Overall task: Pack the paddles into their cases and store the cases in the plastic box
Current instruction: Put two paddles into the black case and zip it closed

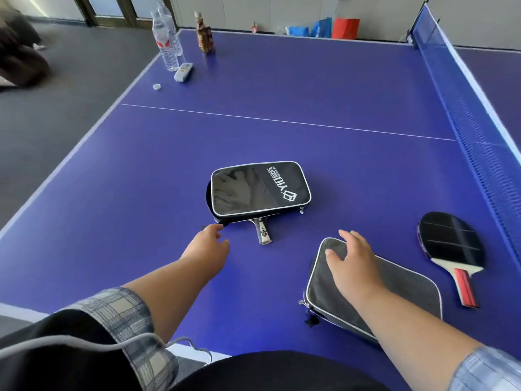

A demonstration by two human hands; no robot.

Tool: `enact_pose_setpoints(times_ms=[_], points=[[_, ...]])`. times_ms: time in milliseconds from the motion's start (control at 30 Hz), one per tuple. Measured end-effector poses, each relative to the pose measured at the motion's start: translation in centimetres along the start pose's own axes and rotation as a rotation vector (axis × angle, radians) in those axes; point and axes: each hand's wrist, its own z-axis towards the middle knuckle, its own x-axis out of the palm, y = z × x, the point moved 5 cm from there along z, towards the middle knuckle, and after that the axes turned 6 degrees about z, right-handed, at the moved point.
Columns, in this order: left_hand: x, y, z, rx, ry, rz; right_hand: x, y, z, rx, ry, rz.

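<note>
1. Left hand (207, 246) reaches at the near corner of the far case (260, 190), fingers loosely curled and holding nothing that I can make out. The tips sit right by what looks like a zip tab, but I can't tell if they're pinching it. Risk imo: if they tug there, the whole case slides across the slick table (310, 88) instead of the zip moving, since nothing pins it down.

2. Right hand (352, 266) lies flat on the near case (375, 289), fingers spread wide, pressing rather than gripping. That case looks empty and floppy, so opening it one-handed could just bunch the fabric up.

3. A paddle handle (262, 231) pokes out of the far case's near edge. Zip it like that and the slider probably jams on the wood, or the paddle slips back out when the case gets lifted.

4. The loose paddle (451, 246) lies to the right of the near case, apart from it, close to the net (465, 108). A careless sweep of the arm could knock it further away.

5. No plastic box anywhere in view, so storing means carrying off-frame.
</note>
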Motion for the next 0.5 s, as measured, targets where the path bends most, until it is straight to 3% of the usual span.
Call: enact_pose_setpoints(times_ms=[200,367,500], points=[[-3.4,2.6,6.8,0.045,-0.008,-0.061,3.5,6.8,7.6,0.088,-0.007,0.037],[-3.6,1.2,11.5,-0.032,0.088,-0.17,5.4,8.5,13.6,0.25,-0.024,0.163],[-2.9,0.7,13.4,0.02,0.134,-0.124,7.3,8.6,16.4,0.377,0.006,0.113]])
